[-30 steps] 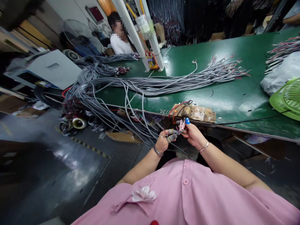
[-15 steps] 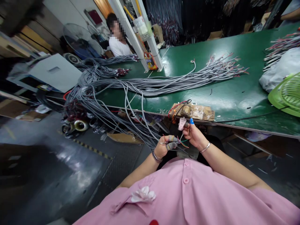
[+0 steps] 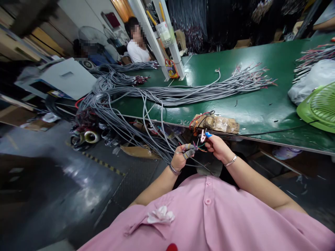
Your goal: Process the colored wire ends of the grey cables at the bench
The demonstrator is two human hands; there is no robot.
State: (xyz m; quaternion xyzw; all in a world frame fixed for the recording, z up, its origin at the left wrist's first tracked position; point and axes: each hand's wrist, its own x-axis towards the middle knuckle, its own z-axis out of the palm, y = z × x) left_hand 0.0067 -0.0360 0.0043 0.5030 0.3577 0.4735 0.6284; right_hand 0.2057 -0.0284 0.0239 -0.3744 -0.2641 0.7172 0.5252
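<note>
My left hand (image 3: 180,159), grey covers on its fingertips, pinches the end of a grey cable at the table's front edge. Thin coloured wires (image 3: 201,147), green, orange and white among them, fan out of that end towards my other hand. My right hand (image 3: 219,149), with a blue wrap on one digit, is closed around a small pale pink piece (image 3: 202,136); its kind is too small to tell. The two hands are close together but apart. Just beyond them, a wooden block (image 3: 220,124) with red and black leads lies on the green table (image 3: 261,108).
A long bundle of grey cables (image 3: 183,94) stretches over the table and hangs off its front left. A green fan (image 3: 320,108) and a plastic bag (image 3: 309,78) stand at the right. White posts (image 3: 154,42) rise at the back, with a person (image 3: 137,50) beyond.
My right hand has turned, so the pale pink piece now shows narrow and slightly lower. Both hands have shifted a little; the left still grips the cable. The view has swung slightly.
</note>
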